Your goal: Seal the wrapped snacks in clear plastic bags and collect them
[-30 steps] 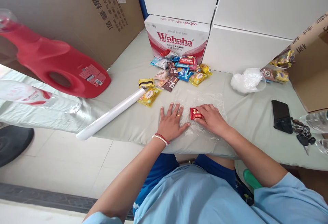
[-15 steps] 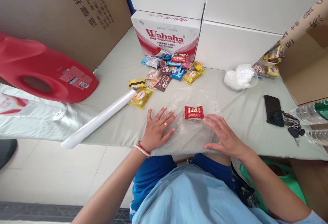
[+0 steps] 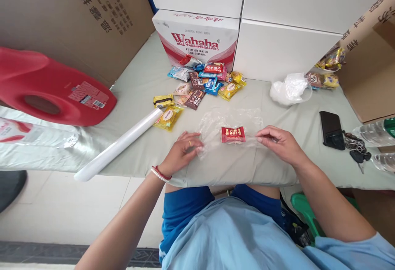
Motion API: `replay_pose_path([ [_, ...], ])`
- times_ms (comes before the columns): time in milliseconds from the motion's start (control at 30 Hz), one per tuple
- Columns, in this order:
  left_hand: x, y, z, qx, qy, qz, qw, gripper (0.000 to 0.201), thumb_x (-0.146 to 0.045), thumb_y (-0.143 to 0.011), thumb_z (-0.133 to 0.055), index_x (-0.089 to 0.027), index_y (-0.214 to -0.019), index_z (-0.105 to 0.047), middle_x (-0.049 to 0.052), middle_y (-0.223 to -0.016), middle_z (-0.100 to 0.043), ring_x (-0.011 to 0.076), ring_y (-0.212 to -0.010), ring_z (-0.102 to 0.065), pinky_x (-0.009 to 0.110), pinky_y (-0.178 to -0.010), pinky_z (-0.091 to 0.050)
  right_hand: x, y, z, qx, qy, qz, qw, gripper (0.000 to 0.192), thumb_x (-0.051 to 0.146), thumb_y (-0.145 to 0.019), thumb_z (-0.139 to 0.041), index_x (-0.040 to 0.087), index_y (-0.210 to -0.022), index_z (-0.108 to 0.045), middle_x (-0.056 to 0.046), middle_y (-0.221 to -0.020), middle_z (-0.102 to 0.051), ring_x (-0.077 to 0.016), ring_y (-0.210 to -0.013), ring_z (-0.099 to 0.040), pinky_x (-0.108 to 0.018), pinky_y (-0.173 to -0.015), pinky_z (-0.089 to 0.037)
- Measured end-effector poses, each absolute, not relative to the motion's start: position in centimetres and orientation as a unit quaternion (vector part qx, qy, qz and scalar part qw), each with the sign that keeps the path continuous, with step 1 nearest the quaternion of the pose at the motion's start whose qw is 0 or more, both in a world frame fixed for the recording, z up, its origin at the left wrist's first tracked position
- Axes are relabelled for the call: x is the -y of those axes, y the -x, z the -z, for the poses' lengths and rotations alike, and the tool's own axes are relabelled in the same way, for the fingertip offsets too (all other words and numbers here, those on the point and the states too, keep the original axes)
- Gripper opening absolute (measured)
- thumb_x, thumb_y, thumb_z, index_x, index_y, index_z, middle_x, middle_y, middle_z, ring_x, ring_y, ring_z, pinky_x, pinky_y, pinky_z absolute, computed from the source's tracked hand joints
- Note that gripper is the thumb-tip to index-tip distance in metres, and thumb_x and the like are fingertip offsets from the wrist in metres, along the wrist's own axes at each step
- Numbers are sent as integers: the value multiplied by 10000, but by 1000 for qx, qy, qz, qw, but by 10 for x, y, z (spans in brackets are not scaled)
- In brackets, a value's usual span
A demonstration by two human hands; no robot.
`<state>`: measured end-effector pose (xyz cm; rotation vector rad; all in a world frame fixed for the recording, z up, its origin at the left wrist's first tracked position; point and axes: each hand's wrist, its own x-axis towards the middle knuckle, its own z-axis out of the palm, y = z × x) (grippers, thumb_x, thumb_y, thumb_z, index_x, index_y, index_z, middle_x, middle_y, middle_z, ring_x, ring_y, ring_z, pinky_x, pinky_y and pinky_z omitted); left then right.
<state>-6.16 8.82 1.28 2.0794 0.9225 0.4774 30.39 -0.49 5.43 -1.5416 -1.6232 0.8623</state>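
A small red snack packet (image 3: 233,134) lies on a sheet of clear plastic film (image 3: 212,124) near the table's front edge. My left hand (image 3: 183,150) pinches the film's left edge between thumb and fingers. On the other side, my right hand (image 3: 279,143) has its fingertips closed on the film's right edge, drawing it to a narrow strip. Neither hand touches the packet. A white roll (image 3: 120,144) lies slantwise to the left. Behind the film sits a pile of wrapped snacks (image 3: 197,84) in several colours.
A Wahaha water carton (image 3: 197,41) and white boxes (image 3: 284,47) stand behind. A red jug (image 3: 61,84) lies at left. To the right are a crumpled white plastic bag (image 3: 290,89), a phone (image 3: 331,130), keys (image 3: 358,154) and bottles (image 3: 376,133).
Both hands, spread open before, have closed on the film's edges. My right hand has moved outward and the film's near edge has come up from the table's front edge.
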Motion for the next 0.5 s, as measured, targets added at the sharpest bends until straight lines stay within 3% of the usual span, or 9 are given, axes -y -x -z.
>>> replay_pose_path([
  [133, -103, 42, -7, -454, -728, -286, 426, 333, -504, -942, -564, -224, -799, -672, 101, -1088, -755, 267, -1183, -669, 451, -1094, -473, -23, -313, -44, 533, 640, -408, 374, 371, 560, -841, -738, 199, -927, -729, -7, -759, -651, -135, -621, -529, -272, -574, -420],
  [200, -112, 33, -1, -519, -705, -287, 389, 306, -476, -905, -585, -221, -747, -643, 100, -1048, -741, 270, -1113, -666, 442, -1040, -499, -31, -315, -31, 500, 671, -415, 357, 389, 576, -819, -718, 193, -888, -708, 15, -684, -597, -121, -556, -459, -265, -526, -362],
  [267, -120, 26, 5, -570, -705, -265, 329, 230, -414, -865, -602, -221, -746, -638, 91, -966, -723, 280, -1049, -648, 463, -1023, -498, -34, -317, -20, 496, 709, -390, 316, 333, 527, -835, -676, 196, -867, -696, 12, -674, -597, -134, -566, -484, -274, -549, -375],
  [400, -125, 24, 8, -611, -709, -274, 223, 204, -355, -834, -628, -193, -936, -699, 121, -1052, -669, 316, -1098, -601, 507, -1053, -472, -35, -323, -18, 575, 765, -224, 185, 252, 391, -875, -621, 208, -1013, -725, -54, -883, -700, -195, -723, -612, -329, -701, -461],
  [500, -114, 27, -5, -621, -683, -368, 110, 226, -282, -867, -590, -175, -1031, -703, 142, -1120, -618, 325, -1174, -565, 523, -1099, -424, -48, -326, -32, 633, 748, -114, 166, 321, 397, -939, -576, 202, -1152, -715, -109, -1074, -701, -244, -871, -651, -377, -804, -497],
])
